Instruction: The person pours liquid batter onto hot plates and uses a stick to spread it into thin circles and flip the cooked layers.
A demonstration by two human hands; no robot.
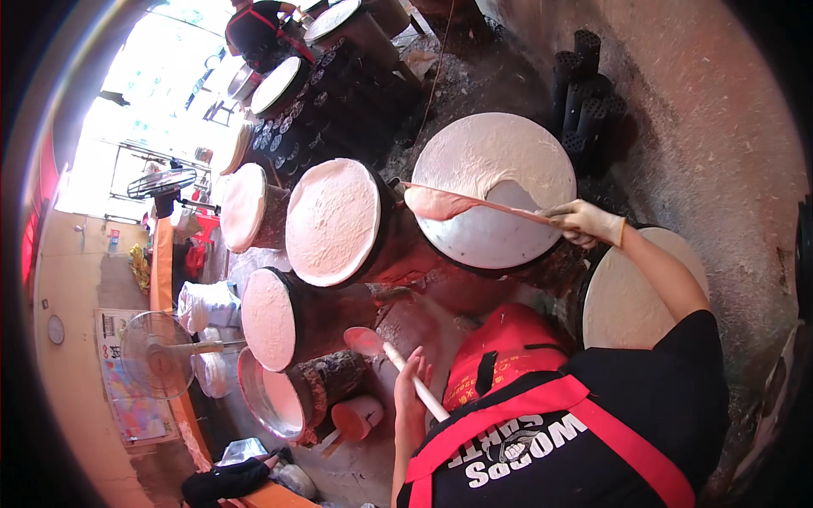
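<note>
Arm [665, 275] outstretched, the right hand [590, 222] grips a spreader [508, 208].

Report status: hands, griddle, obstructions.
Gloved right hand gripping long spreader. Left hand holding ladle. Batter partly covering griddle. Second griddle close at left.

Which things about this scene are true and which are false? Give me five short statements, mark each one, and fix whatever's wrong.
1. The left hand is empty. False: it holds a pale-handled ladle.
2. The right hand wears a whitish glove. True.
3. The right hand holds a long thin tool over a round griddle. True.
4. Pale batter covers that whole griddle. False: part of its surface is bare.
5. The person's apron is blue. False: it is red.
</note>
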